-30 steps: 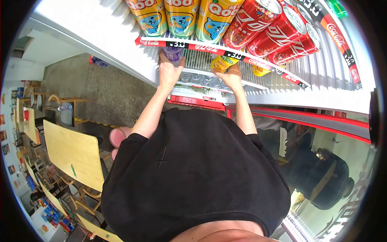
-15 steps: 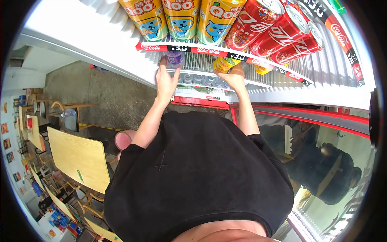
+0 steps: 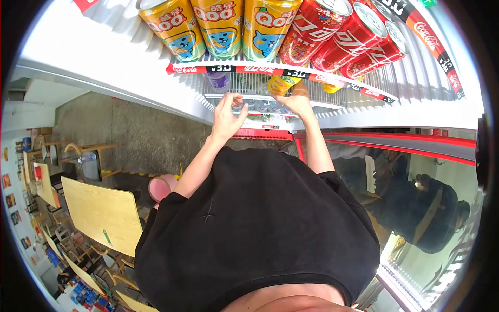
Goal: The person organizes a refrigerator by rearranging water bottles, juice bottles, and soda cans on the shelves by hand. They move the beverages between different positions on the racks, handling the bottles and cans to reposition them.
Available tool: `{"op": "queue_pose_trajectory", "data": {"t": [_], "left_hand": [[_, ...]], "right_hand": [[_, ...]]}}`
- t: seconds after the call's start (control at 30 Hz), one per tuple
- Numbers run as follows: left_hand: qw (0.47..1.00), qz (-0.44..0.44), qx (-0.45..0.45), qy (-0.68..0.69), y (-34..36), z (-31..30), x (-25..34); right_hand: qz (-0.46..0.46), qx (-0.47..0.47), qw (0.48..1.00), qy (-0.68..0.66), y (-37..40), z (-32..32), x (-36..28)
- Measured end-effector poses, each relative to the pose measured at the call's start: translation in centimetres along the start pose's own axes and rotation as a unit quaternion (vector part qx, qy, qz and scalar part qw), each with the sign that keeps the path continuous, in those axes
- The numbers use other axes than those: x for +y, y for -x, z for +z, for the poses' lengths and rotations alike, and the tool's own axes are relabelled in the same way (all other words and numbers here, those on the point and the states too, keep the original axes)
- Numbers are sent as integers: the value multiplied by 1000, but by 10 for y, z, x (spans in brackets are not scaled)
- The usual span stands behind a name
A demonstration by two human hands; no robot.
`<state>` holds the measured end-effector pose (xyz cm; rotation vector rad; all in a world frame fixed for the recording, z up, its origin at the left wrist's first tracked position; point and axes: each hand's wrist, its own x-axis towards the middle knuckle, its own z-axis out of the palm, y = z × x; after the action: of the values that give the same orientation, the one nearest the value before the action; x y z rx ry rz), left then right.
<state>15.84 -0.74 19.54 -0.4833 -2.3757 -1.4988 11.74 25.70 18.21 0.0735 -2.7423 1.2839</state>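
Note:
My left hand (image 3: 228, 115) is in front of the shelf with nothing in it, fingers loosely curled and the thumb apart. Just beyond its fingertips, a purple-labelled bottle (image 3: 219, 80) stands under the upper shelf's price strip. My right hand (image 3: 297, 101) is closed around a yellow-labelled drink (image 3: 283, 84), partly hidden by the fingers and the strip. On the upper shelf stand orange Qoo cans (image 3: 222, 31) and, to their right, red cola cans (image 3: 314, 31).
A red price strip (image 3: 260, 68) runs along the upper shelf edge. Clear bottles (image 3: 265, 105) sit on a lower shelf. At right is the red-edged glass door (image 3: 384, 145) with reflections. A wooden table (image 3: 101, 210) and a pink stool (image 3: 160, 188) are at left.
My left hand has let go of the purple-labelled bottle and drawn back to the right. My right hand stays on the yellow-labelled drink. The view has shifted slightly.

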Motion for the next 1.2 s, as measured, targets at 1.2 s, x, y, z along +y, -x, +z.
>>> {"op": "queue_pose_trajectory", "data": {"t": [1.2], "left_hand": [[988, -78, -97, 91, -77, 53, -12]], "right_hand": [[-114, 129, 982, -84, -8, 35, -2]]}}
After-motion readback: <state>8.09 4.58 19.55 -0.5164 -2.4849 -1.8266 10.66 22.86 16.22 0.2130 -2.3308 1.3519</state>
